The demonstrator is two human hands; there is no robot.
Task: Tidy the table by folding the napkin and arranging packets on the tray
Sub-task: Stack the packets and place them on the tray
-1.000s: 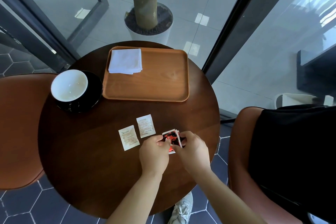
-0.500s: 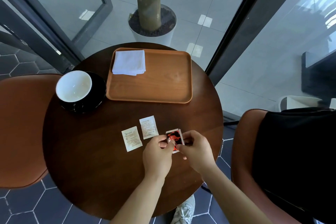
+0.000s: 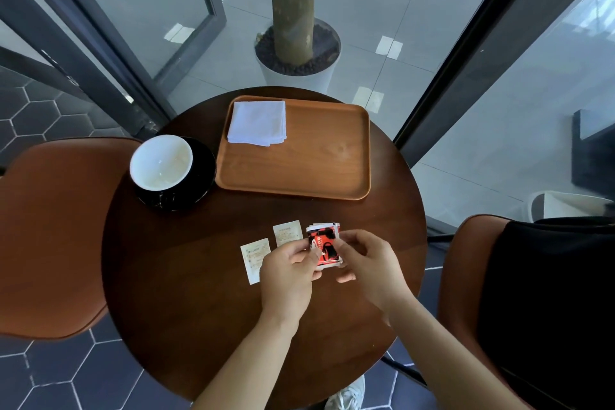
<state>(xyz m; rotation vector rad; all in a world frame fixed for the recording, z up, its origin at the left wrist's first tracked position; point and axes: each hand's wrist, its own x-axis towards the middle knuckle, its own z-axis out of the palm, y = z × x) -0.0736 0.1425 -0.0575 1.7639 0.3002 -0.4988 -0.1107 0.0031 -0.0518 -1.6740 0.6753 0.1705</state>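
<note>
Packets in red and black (image 3: 324,245), a small stack, are pinched between both hands over the near right part of the round table (image 3: 186,283): the left hand (image 3: 288,271) grips the stack's left edge, the right hand (image 3: 367,260) its right edge. Just left of them two white packets (image 3: 255,259) (image 3: 288,232) lie flat on the wood. Farther off, a white cup (image 3: 161,161) sits on a black saucer (image 3: 199,186) at the left, beside the wooden tray (image 3: 316,170), where the folded napkin (image 3: 257,123) rests in the far left corner.
</note>
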